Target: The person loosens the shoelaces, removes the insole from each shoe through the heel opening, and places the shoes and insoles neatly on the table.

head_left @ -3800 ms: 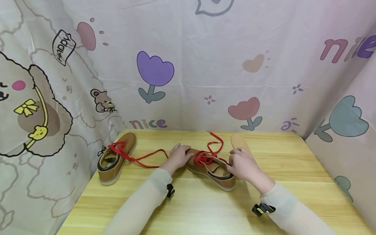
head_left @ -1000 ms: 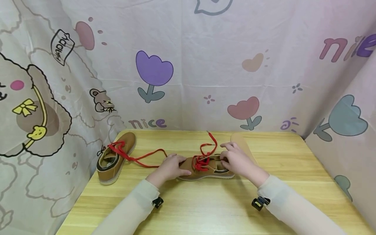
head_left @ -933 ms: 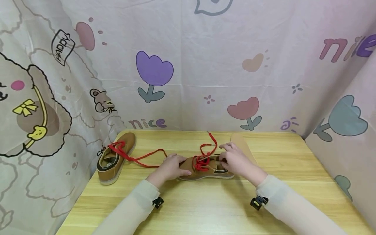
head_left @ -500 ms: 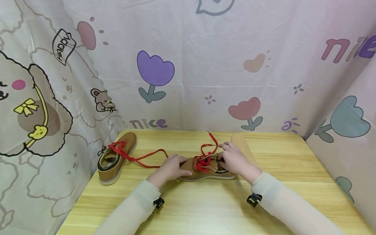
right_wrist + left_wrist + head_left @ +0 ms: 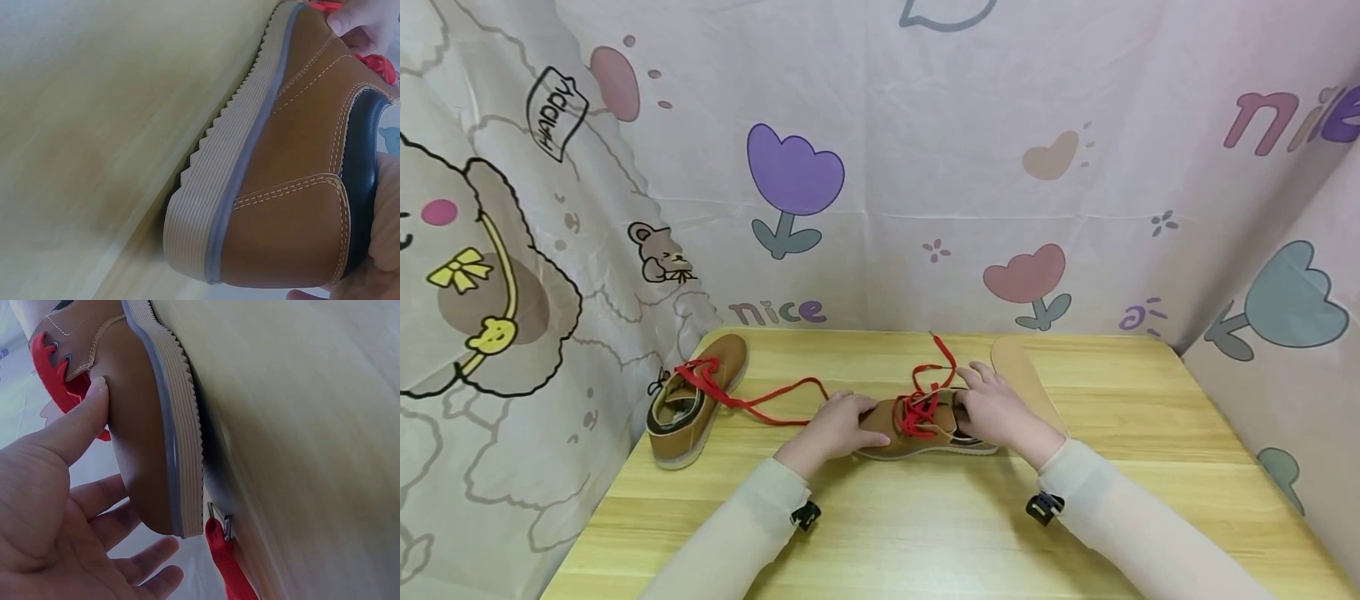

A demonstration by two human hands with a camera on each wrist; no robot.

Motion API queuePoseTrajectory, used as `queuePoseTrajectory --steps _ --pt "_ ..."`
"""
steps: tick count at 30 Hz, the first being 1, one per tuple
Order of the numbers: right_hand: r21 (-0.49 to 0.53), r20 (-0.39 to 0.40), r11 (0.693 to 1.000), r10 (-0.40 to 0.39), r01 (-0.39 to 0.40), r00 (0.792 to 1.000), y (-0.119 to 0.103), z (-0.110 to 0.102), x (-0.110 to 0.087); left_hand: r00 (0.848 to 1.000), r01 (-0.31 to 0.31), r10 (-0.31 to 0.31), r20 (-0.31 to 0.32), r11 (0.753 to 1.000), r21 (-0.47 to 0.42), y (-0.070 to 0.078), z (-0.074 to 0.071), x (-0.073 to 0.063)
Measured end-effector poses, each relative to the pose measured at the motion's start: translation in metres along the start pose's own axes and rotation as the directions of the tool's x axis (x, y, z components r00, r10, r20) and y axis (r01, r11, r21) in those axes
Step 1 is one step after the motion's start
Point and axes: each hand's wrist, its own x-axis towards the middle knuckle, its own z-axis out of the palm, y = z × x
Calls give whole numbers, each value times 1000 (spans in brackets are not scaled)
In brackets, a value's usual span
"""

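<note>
A brown leather shoe (image 5: 883, 421) with red laces (image 5: 919, 415) stands upright on the table, toe to the left. My left hand (image 5: 838, 429) grips it by the toe. In the left wrist view the thumb (image 5: 87, 415) lies on the upper near the laces, with the other fingers around the toe's far side. My right hand (image 5: 996, 408) is at the shoe's opening, fingers reaching down inside; their tips are hidden. The right wrist view shows the heel (image 5: 281, 244) and dark padded collar (image 5: 362, 144), with part of the right hand behind the collar.
A matching brown shoe (image 5: 679, 442) stands at the table's left. Its red lace (image 5: 782, 392) trails toward my left hand. A tan insole (image 5: 1018, 371) lies behind my right hand. A patterned curtain (image 5: 880, 167) borders the table (image 5: 925, 533).
Since the oldest frame, the shoe has turned side-on and its toe has shifted left with my left hand. More recently, my right hand has moved slightly left, deeper into the opening.
</note>
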Motion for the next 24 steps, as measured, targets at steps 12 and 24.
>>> queuePoseTrajectory --steps 12,24 --pt "45 -6 999 3 -3 1000 -1 2 2 1000 16 -16 4 1000 15 0 1 1" --pt "93 -2 995 -31 31 1000 1 6 -1 1000 21 -21 10 1000 17 1 1 1"
